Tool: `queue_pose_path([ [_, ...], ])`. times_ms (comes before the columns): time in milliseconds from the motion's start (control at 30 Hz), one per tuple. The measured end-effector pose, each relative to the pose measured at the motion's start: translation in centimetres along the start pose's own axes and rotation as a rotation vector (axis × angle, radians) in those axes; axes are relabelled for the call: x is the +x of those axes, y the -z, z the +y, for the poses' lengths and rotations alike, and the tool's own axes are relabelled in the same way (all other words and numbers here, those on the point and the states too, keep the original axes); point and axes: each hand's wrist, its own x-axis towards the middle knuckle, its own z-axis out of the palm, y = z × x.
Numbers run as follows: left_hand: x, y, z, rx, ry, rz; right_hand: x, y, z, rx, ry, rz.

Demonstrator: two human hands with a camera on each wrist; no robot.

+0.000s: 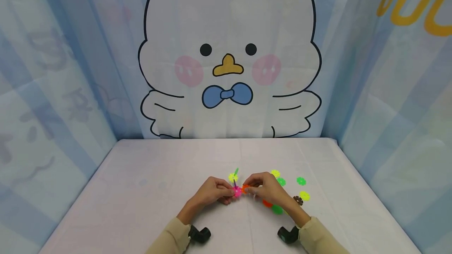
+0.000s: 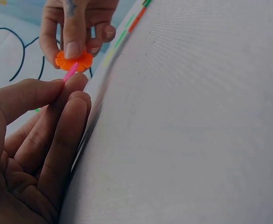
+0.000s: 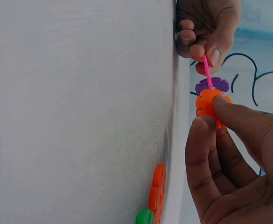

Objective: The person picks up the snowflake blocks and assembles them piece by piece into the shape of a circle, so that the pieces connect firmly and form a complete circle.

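My left hand (image 1: 214,190) pinches a pink flower-shaped plastic disc (image 1: 237,191) between thumb and forefinger. Thumb and fingers of my right hand (image 1: 265,186) pinch an orange notched disc (image 3: 206,103), its edge meeting the pink one, which the right wrist view shows edge-on. A purple disc (image 3: 213,86) sits behind the pink disc. Beyond it, a yellow disc (image 1: 233,177) and a green disc (image 1: 236,171) line up in a chain leading away from the pink one. Both hands are close together, low over the white table.
Loose notched discs lie right of and beneath my right forearm: yellow (image 1: 305,195), green (image 1: 301,181), brown (image 1: 298,200), orange-red (image 1: 267,203) and several more. The white tabletop (image 1: 148,183) ends at a curtain (image 1: 226,19) printed with a cartoon duck.
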Motion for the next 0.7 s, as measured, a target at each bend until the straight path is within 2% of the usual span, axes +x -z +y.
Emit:
queue_pose_path([
  [700,-0.14,0.09,0.15,0.006,0.007,0.006,0.01,-0.50,0.11,-0.087,0.048,0.056],
])
